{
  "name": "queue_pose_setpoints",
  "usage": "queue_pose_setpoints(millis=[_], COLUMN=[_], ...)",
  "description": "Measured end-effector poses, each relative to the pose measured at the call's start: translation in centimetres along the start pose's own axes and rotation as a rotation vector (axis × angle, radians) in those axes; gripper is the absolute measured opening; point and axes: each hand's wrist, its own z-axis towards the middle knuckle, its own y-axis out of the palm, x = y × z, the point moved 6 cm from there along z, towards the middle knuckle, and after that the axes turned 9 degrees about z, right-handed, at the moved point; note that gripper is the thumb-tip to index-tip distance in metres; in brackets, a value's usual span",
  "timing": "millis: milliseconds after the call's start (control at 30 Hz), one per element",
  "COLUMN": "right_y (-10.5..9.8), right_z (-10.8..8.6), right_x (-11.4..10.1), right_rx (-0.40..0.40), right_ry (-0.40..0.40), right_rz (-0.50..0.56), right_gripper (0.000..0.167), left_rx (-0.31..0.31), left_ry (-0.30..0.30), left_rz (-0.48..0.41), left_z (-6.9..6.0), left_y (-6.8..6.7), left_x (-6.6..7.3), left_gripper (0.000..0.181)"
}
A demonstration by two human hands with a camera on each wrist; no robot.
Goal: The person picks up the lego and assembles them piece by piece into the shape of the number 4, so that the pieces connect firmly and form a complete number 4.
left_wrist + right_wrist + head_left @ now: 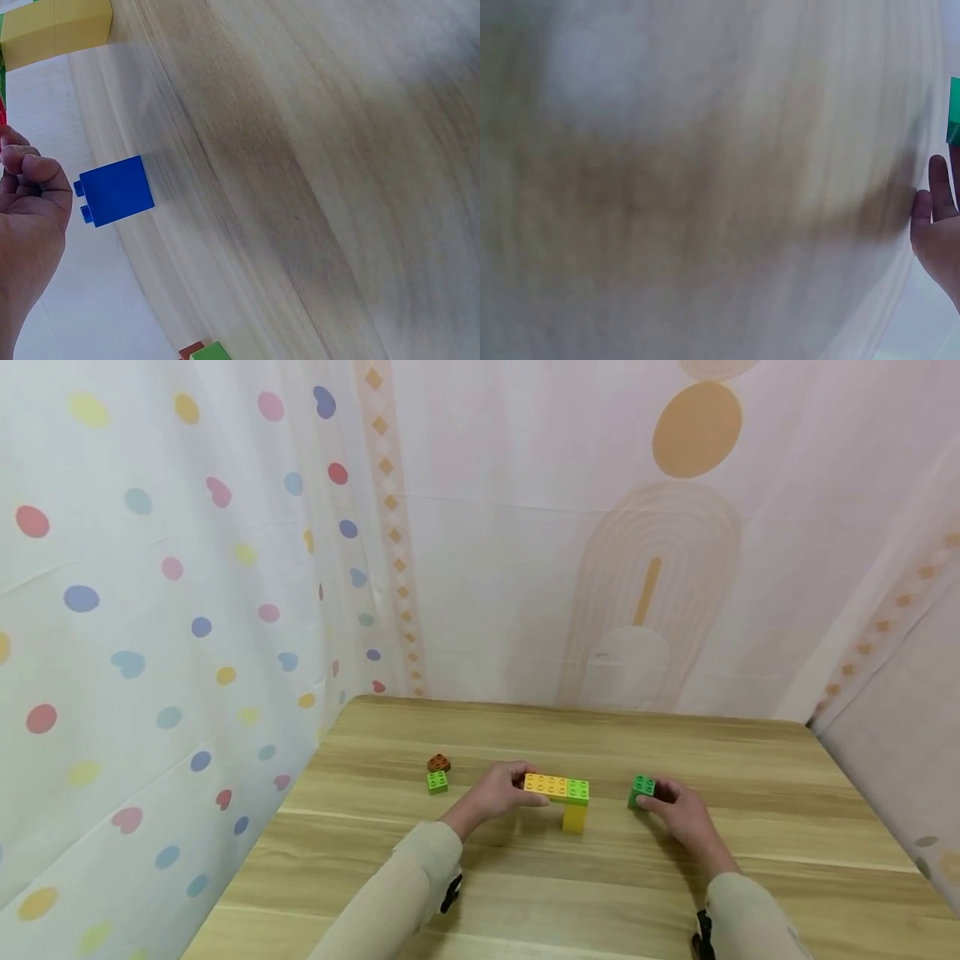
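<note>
A level grip should prevent tipping.
Head: between the side edges of the wooden table (525, 893), the left hand (501, 789) holds a yellow-and-lime plastic-brick structure (555, 786); the right hand (684, 814) pinches a green plastic brick (642, 787). Left wrist: blue plastic brick (118, 191) nearby. Right wrist: green brick, cropped.

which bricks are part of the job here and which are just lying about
In the job:
yellow-and-lime build, gripped by left hand
green brick, held by right hand

Apparently lying about:
brown brick
lime brick
blue brick
</note>
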Motion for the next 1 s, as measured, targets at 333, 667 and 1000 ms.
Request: queue_pose_setpoints(millis=[333, 667, 1000], right_y=[0.5, 1.0, 1.8], right_z=[-0.6, -0.9, -0.9], right_x=[-2.0, -3.9, -5.3], right_rx=[0.023, 0.019, -0.02], right_ry=[-0.039, -0.092, -0.126], right_rz=[0.066, 0.081, 0.104], right_gripper=[0.057, 0.056, 0.064], left_rx=[0.009, 0.002, -0.007], left_ry=[0.005, 0.021, 0.029], left_rz=[0.017, -0.001, -0.005], left_z=[0.1, 0.2, 0.2], left_y=[-0.1, 0.1, 0.1], left_x=[-0.1, -0.1, -0.1], left_gripper=[0.039, 0.038, 0.037])
